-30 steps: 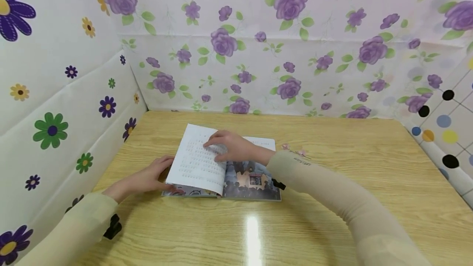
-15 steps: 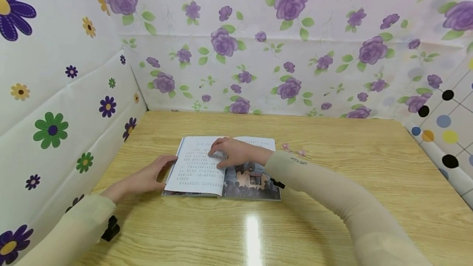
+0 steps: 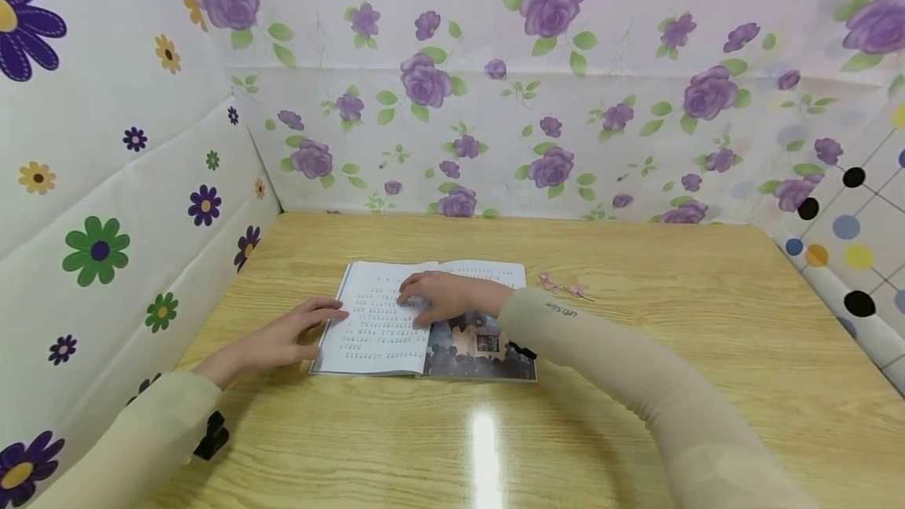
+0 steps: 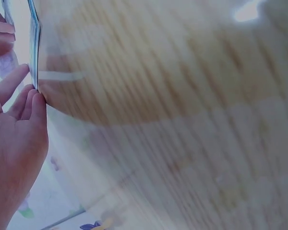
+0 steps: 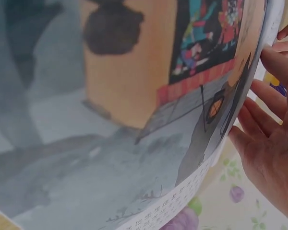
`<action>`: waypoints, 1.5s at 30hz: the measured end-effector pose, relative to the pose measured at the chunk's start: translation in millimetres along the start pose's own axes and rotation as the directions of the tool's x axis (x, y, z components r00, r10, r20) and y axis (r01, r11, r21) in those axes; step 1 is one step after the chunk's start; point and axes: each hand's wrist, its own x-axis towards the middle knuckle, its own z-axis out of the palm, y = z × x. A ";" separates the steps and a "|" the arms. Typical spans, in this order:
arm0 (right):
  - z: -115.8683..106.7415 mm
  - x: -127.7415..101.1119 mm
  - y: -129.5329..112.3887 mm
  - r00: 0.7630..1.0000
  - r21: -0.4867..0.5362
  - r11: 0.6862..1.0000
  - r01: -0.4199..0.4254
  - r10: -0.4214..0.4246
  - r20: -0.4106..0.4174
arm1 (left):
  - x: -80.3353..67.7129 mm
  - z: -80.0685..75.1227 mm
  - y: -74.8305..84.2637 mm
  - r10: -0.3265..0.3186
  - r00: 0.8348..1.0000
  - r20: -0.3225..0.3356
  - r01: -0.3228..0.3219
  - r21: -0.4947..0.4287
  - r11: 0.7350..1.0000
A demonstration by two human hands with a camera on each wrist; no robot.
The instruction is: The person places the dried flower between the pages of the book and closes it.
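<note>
An open picture book [image 3: 382,344] lies on the wooden table, with printed text on its left page and a dark illustration [image 3: 481,360] on the right one. My left hand [image 3: 286,332] is at the book's left side, a fingertip over the page and the thumb by the lower left edge. In the left wrist view, its other fingers touch the book's edge [image 4: 34,52]. Across the book reaches my right hand [image 3: 445,294], fingers loosely bent and resting on the left page near the spine. The right wrist view shows that hand [image 5: 276,139] with fingertips against the page.
A small pink flower sprig [image 3: 562,287] lies on the table [image 3: 636,273] just right of the book. Behind the table hangs a white cloth [image 3: 608,38] with purple roses, and a flower-patterned sheet [image 3: 127,179] closes the left side.
The raised left page has come down flat onto the book's left side. A left fingertip has moved over the page's left margin; the right hand has shifted slightly down with the page.
</note>
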 end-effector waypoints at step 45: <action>-1.9 -21.7 6.9 0.992 -0.047 0.997 0.067 -0.072 -0.105 | 5.6 -4.0 8.4 -0.057 0.997 0.050 0.055 0.043 0.998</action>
